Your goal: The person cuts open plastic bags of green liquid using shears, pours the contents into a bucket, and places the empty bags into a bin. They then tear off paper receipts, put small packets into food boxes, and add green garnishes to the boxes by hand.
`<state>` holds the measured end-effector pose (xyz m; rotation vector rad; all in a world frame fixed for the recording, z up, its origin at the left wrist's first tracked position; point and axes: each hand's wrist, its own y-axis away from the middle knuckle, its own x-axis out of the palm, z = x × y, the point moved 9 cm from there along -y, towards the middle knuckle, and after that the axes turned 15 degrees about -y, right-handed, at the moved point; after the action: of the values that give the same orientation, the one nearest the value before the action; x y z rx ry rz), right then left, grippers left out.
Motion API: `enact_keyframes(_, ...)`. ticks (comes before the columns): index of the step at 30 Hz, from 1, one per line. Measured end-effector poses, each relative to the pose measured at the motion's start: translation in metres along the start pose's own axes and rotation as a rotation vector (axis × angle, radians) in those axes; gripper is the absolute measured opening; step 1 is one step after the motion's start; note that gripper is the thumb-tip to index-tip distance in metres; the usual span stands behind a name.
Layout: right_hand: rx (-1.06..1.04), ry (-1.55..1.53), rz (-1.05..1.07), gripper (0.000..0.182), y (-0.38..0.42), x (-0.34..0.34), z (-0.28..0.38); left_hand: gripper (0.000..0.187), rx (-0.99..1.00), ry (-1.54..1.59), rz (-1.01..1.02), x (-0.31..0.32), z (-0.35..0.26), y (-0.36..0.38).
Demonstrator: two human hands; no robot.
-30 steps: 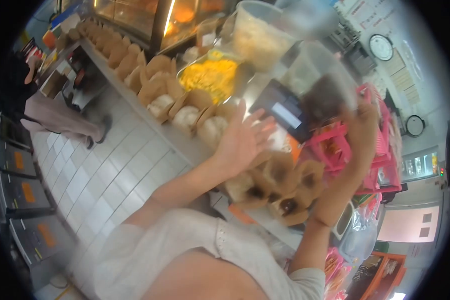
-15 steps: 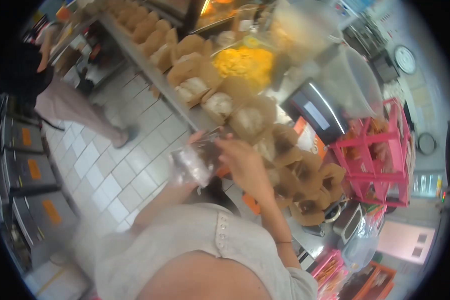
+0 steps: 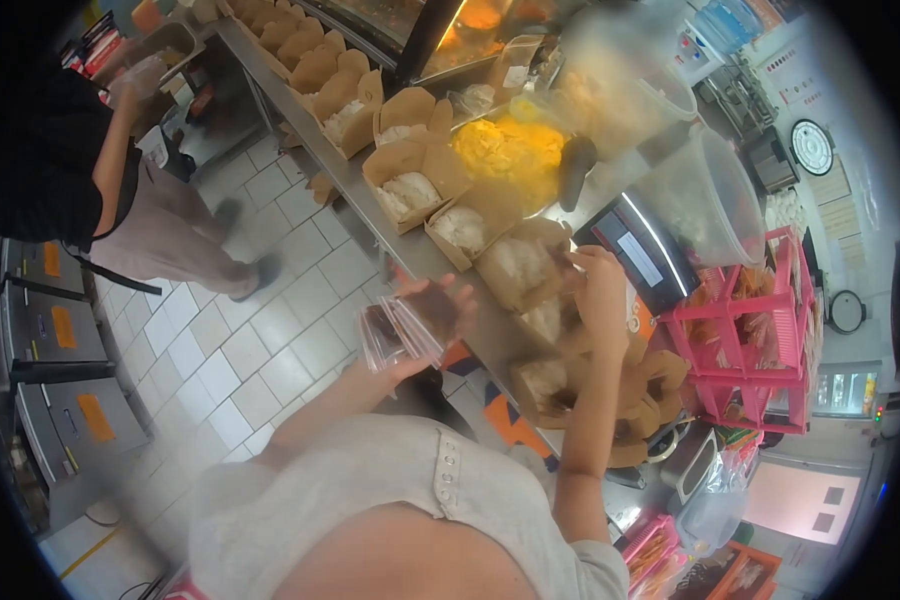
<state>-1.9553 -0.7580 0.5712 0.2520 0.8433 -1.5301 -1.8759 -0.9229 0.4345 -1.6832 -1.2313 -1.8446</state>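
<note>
Several small clear packets with dark contents (image 3: 402, 325) lie fanned out in my left hand (image 3: 450, 310), whose fingers curl round them over the counter's edge. My right hand (image 3: 600, 285) is over the open kraft boxes, with thumb and fingers pinched together; what they hold, if anything, is too small to make out. Just left of it is a box with white contents (image 3: 522, 265). Two more boxes of white food, one nearer (image 3: 460, 228) and one farther (image 3: 407, 192), stand along the counter. Yellow food (image 3: 510, 155) is heaped in a tray behind them.
A black device with a label (image 3: 638, 250), a large clear tub (image 3: 710, 200) and pink baskets (image 3: 745, 330) stand to the right. Further boxes (image 3: 315, 60) line the counter (image 3: 355, 185). A person in black (image 3: 55, 150) stands at the left.
My right hand has moved from the packets to the right, over the boxes. The packets now show fanned in my left hand. The person at the left appears nearer, with arm raised.
</note>
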Motion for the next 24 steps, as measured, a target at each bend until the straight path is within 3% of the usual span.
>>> enact_keyframes(2, -0.283, 0.434, -0.001, 0.023, 0.002, 0.009, 0.025, 0.041, 0.024, -0.044, 0.008, -0.006, -0.004, 0.0)
enact_keyframes(4, -0.108, 0.061, 0.055, 0.027, 0.008, 0.024, 0.032, 0.041, 0.052, -0.038, -0.006, -0.013, -0.008, 0.0)
enact_keyframes(6, -0.037, -0.196, 0.249, 0.025, 0.026, 0.068, 0.051, 0.04, 0.072, -0.061, 0.016, -0.007, -0.01, 0.003)
enact_keyframes(8, 0.047, -0.26, 0.443, 0.019, 0.043, 0.108, 0.069, 0.04, 0.093, -0.089, 0.037, -0.005, -0.013, 0.007)
enact_keyframes(12, -0.069, -0.317, 0.345, 0.011, 0.033, 0.115, 0.069, 0.043, 0.149, -0.118, 0.064, 0.002, -0.023, 0.013)
enact_keyframes(16, -0.056, -0.283, 0.16, 0.009, -0.021, 0.074, 0.055, 0.043, 0.126, -0.047, 0.087, 0.0, -0.03, 0.013)
enact_keyframes(19, 0.025, -0.19, 0.18, 0.009, -0.066, 0.069, 0.024, 0.045, 0.136, 0.01, 0.103, -0.002, -0.038, 0.01)
enact_keyframes(21, -0.194, 0.245, 0.484, 0.011, -0.071, 0.101, 0.009, 0.046, 0.144, -0.001, 0.097, -0.006, -0.04, 0.01)
enact_keyframes(22, -0.202, 0.247, 0.484, 0.011, -0.07, 0.104, 0.014, 0.046, 0.153, -0.015, 0.087, -0.007, -0.042, 0.009)
enact_keyframes(24, -0.529, 0.122, 0.247, 0.012, -0.052, 0.097, 0.059, 0.047, 0.159, 0.023, 0.114, -0.008, -0.046, 0.006)
